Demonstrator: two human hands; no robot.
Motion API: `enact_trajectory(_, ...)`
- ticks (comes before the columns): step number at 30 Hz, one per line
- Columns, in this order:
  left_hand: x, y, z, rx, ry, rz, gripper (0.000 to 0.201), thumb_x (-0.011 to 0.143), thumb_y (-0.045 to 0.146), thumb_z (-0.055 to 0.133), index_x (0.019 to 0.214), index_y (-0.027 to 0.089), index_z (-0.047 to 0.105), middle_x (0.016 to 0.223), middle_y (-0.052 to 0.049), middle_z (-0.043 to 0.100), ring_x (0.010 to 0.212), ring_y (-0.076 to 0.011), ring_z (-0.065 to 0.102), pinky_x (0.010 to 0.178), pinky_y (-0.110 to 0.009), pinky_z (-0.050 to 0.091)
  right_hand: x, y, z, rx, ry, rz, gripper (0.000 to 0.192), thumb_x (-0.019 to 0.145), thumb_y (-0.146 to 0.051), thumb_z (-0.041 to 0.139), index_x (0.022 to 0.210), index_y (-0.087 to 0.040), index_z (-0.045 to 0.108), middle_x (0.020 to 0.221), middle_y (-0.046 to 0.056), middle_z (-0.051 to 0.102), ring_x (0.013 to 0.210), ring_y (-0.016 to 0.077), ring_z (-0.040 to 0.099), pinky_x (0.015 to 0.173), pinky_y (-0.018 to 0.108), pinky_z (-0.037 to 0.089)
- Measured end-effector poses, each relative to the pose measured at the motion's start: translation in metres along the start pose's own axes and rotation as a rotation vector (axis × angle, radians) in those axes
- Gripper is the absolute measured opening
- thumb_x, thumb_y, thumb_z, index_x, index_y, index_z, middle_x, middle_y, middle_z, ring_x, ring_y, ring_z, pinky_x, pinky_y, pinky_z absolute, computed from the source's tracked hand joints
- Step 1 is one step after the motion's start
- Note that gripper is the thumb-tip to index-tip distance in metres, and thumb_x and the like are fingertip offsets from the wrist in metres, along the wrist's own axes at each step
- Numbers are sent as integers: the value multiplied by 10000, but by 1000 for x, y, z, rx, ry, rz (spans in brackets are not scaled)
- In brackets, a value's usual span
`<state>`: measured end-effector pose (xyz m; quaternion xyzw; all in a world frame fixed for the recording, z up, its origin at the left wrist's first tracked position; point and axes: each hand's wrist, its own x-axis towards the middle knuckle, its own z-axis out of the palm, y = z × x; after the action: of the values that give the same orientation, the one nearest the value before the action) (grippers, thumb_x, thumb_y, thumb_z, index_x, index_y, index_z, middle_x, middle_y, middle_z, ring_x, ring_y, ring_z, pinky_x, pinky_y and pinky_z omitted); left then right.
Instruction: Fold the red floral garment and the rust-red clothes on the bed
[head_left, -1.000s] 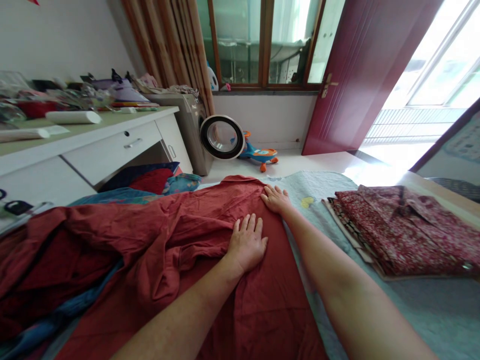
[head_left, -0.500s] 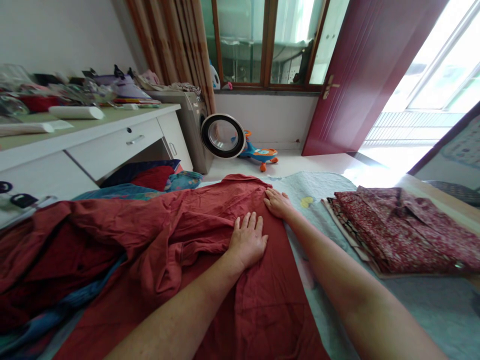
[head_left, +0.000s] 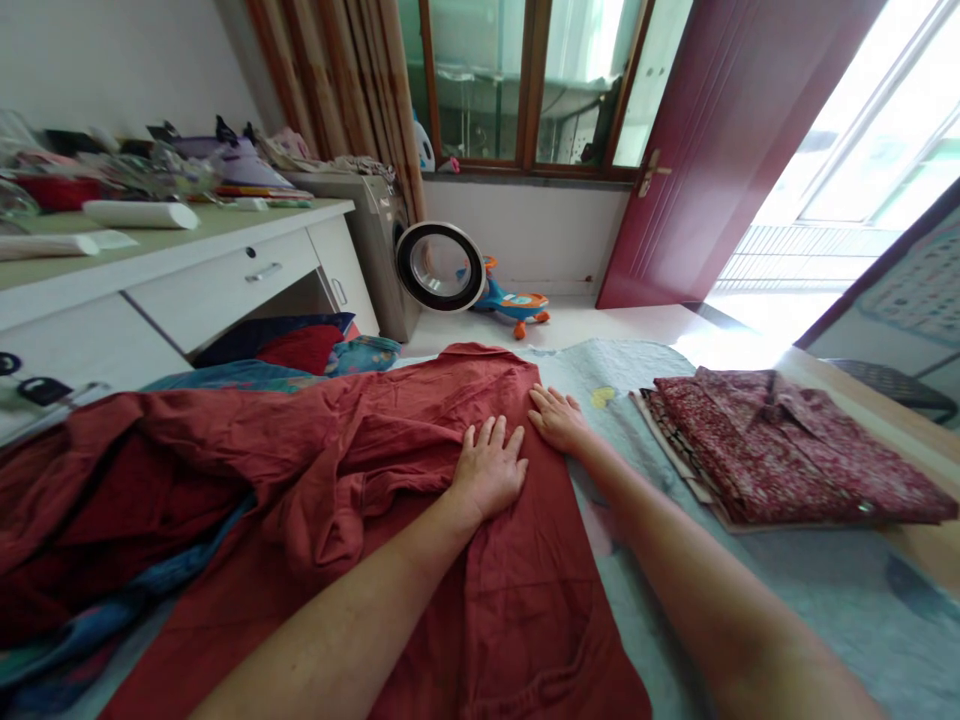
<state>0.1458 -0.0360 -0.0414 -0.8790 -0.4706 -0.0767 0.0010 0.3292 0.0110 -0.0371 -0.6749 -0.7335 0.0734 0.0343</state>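
A rust-red garment lies spread over a pale green bed cover, smooth on its right half and bunched into folds on the left. My left hand rests flat on the cloth near the middle, fingers apart. My right hand lies flat on the garment's right edge, a little farther away, fingers spread. Neither hand grips the cloth. A folded stack of red floral clothes sits on the bed to the right of my right arm.
A white desk with drawers and clutter on top stands at the left. A washing machine with its round door open, a toy ride-on car, a dark red door and blue bedding lie beyond.
My right hand has slid back toward me along the garment's edge, closer to my left hand. The view has shifted slightly to the right.
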Motion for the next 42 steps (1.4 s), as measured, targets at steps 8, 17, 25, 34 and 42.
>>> enact_trajectory(8, 1, -3, 4, -14, 16, 12, 573, 945, 480, 387, 1456, 223, 424, 1537, -148, 379, 1415, -307, 323, 1131, -543, 248, -72, -14, 1, -9, -17, -16, 604, 979, -432, 287, 1540, -208, 269, 1614, 45, 205, 1470, 317, 187, 1152, 562, 193)
enact_trajectory(17, 1, -4, 5, -7, 30, 10, 560, 943, 476, 388, 1441, 223, 441, 1531, -145, 388, 1414, -304, 316, 1129, -539, 240, -140, -30, -2, 36, -94, -31, 631, 973, -483, 311, 1551, -242, 233, 1622, 54, 170, 1484, 326, 126, 1152, 606, 130)
enact_trajectory(25, 0, 0, -14, -4, -23, 9, 538, 949, 450, 410, 1426, 206, 459, 1535, -147, 382, 1412, -306, 328, 1133, -543, 242, -190, -39, -8, 98, -146, -55, 608, 953, -422, 357, 1532, -250, 287, 1619, 40, 190, 1469, 334, 173, 1138, 613, 160)
enact_trajectory(34, -85, 53, -38, -81, -3, 296, 424, 974, 287, 380, 1359, 175, 519, 1449, -94, 511, 1340, -194, 442, 1134, -364, 319, -201, -40, 5, 105, -41, -15, 584, 964, -388, 333, 1524, -225, 302, 1604, 49, 245, 1459, 294, 223, 1147, 542, 181)
enact_trajectory(42, -122, 56, -23, -76, -112, 216, 602, 970, 474, 381, 1480, 154, 370, 1572, -105, 328, 1457, -232, 276, 1186, -438, 245, -193, -36, 3, 91, 34, 48, 530, 978, -351, 340, 1480, -184, 382, 1579, 64, 312, 1443, 265, 266, 1151, 470, 208)
